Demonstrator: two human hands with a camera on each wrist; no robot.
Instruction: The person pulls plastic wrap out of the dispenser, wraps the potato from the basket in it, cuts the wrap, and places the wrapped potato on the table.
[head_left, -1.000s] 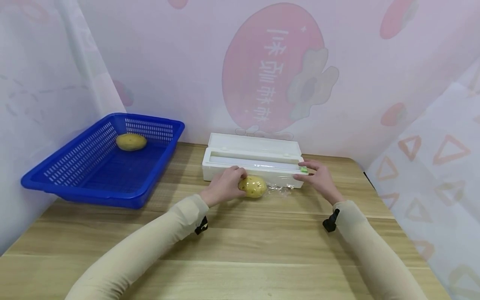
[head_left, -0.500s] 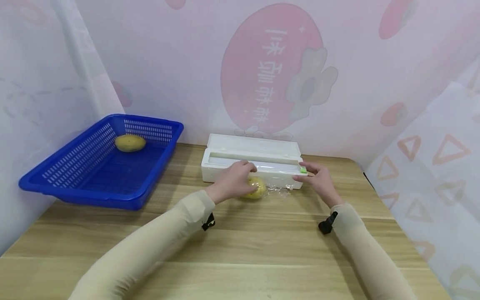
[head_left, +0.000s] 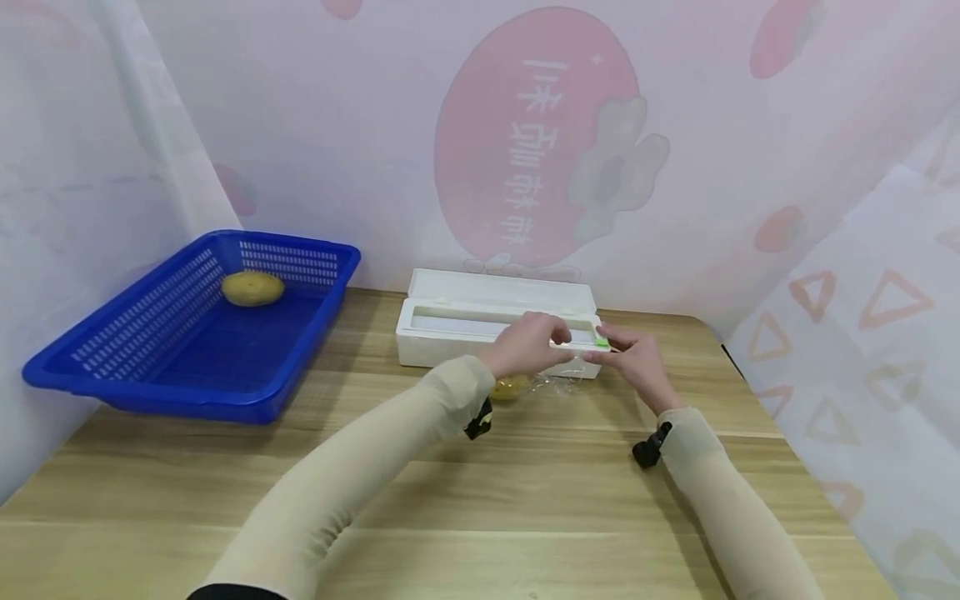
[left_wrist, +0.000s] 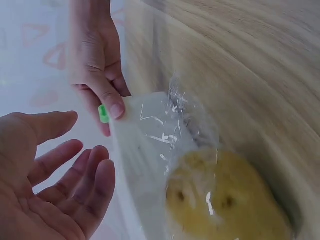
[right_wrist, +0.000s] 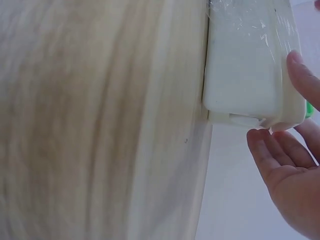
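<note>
A white cling film box (head_left: pixel 431 348) with its lid raised stands at the back of the table. My right hand (head_left: pixel 636 365) holds its right end, thumb on the front edge beside the green slider (left_wrist: pixel 103 114) in the left wrist view. Close over the box's front edge hovers my left hand (head_left: pixel 525 346), fingers loosely bent around nothing. Below it, partly hidden in the head view, a potato (left_wrist: pixel 235 195) wrapped in clear film lies against the box front. Crumpled cling film (left_wrist: pixel 192 117) runs from the potato along the box.
At the left stands a blue plastic basket (head_left: pixel 300 367) with slotted sides, holding one potato (head_left: pixel 252 288). A printed curtain (head_left: pixel 360 125) hangs right behind the box. The wooden table (head_left: pixel 480 500) extends toward the person.
My left hand has let go of the wrapped potato and moved right, over the box's front edge toward the right hand. The right hand stays at the box's end.
</note>
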